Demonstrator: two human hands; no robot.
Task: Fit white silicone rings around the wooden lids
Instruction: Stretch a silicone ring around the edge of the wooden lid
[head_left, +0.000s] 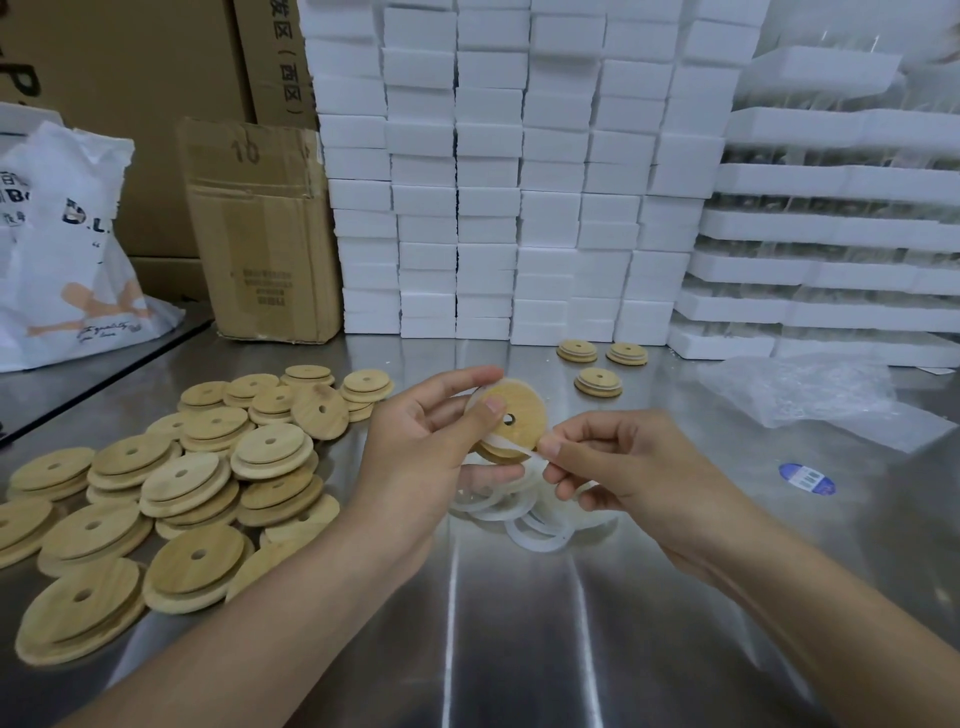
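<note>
Above the steel table (467, 649), left hand (415, 441) grips a round wooden lid (511, 415), right hand (623, 462) pinches its white silicone ring (511, 446)

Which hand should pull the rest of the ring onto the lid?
Right hand. Its fingers pinch the loose stretch of the ring at the lower edge of the lid; the left hand grips that lid.

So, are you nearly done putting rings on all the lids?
Not nearly. Three ringed lids sit at the back. The left hand holds a lid while the right hand stretches a ring onto it. A big pile of bare lids and loose rings wait.
</note>
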